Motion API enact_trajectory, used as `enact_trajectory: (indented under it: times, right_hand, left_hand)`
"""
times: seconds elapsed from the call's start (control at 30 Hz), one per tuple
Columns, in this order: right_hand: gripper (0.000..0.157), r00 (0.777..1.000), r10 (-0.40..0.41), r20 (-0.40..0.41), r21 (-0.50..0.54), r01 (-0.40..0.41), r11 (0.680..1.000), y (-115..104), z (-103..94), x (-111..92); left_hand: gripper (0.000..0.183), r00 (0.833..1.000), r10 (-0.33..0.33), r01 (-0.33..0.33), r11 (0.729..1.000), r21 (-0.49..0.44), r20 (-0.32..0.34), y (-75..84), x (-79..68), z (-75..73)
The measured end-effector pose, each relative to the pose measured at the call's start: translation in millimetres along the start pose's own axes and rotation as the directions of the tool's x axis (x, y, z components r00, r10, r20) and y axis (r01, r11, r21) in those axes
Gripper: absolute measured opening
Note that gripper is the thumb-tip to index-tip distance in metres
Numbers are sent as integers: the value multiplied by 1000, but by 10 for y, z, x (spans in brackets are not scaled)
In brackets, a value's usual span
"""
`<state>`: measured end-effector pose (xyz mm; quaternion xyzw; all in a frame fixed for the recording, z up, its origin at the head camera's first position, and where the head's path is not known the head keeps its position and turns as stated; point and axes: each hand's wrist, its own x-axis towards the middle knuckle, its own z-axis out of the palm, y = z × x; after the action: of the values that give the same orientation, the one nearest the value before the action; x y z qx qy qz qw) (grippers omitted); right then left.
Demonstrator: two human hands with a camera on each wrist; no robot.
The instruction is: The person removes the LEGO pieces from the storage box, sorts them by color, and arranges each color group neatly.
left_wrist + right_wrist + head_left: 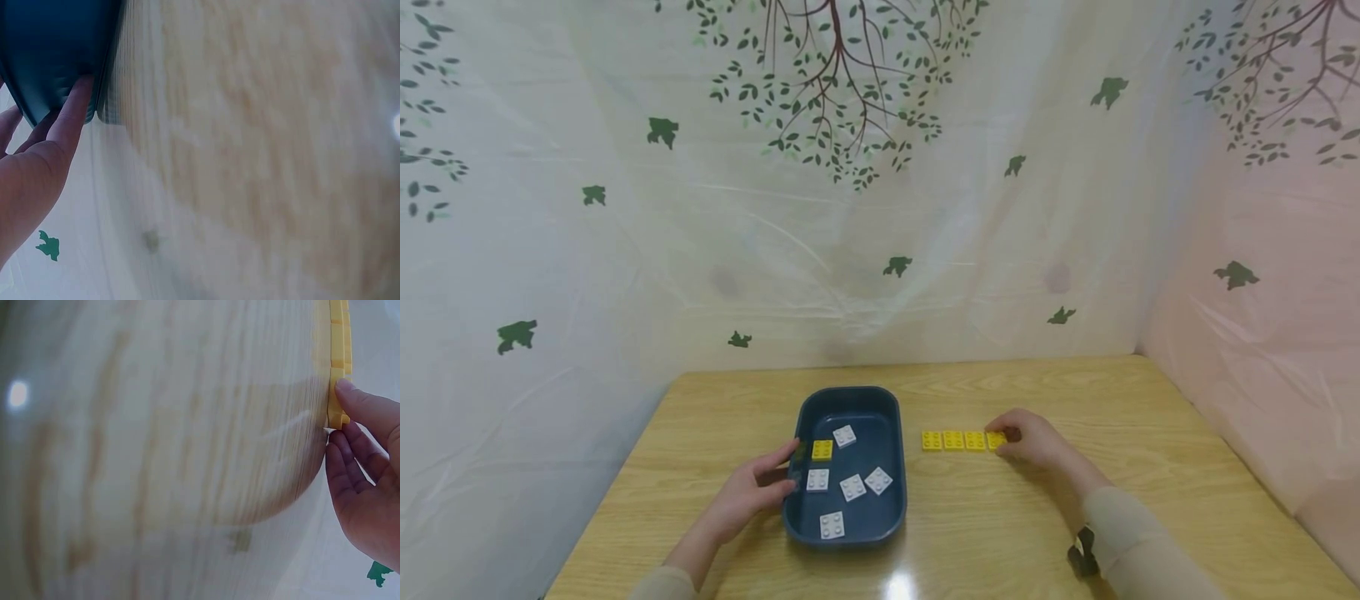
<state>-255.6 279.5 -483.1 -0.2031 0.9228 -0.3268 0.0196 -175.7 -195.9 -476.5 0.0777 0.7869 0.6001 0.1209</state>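
Observation:
My left hand (745,497) is at the left side of a dark blue tray (891,500), thumb and fingers spread apart with their tips at the rim. In the left wrist view a nearly straight finger (70,115) touches the tray's outer wall. At the right end of a straight row of yellow toy bricks (953,440), my right hand (1032,437) pinches the last yellow brick (335,403) between thumb and fingers. That brick sits in line with its neighbours, end to end on the table. Part of it is covered by my fingers.
Inside the tray lie one yellow brick (822,450) and several white bricks (853,487), scattered with their studs up. The wooden table (985,533) ends at a pale curtain (850,317) printed with leaves. A dark band (1082,550) is at my right wrist.

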Motion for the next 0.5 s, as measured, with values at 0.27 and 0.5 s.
enact_trajectory:
  times: [0.27,0.5]
  right_hand:
    - [28,999,53,-1,35,-53,998,-46,3,10]
    - [32,996,85,7,52,-85,995,-41,-11,20]
  left_hand:
    - [65,1000,-4,4,1000,-1,9,5,39,-40]
    - [65,1000,-6,5,1000,7,13,6,73,-74]
